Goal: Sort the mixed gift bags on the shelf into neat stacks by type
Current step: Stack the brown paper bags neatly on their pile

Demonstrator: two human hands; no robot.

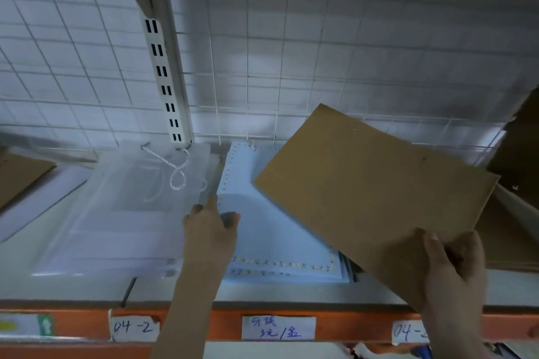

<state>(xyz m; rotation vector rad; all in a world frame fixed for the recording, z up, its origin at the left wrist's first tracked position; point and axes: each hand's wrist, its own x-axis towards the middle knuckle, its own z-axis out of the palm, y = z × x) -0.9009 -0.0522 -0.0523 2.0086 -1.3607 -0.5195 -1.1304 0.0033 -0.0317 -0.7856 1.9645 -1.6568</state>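
Observation:
A stack of white gift bags in clear wrap, with a twisted cord handle on top, lies on the shelf at centre left. Beside it to the right sits a stack of pale blue bags with a dotted border. My left hand rests between the two stacks, fingers on the right edge of the white stack and thumb on the blue one. My right hand grips the near corner of a flat brown kraft bag and holds it tilted in the air over the blue stack.
A wire grid backs the shelf, with a slotted upright post left of centre. More brown bags lie at far right and another brown piece at far left. The orange shelf front carries paper labels.

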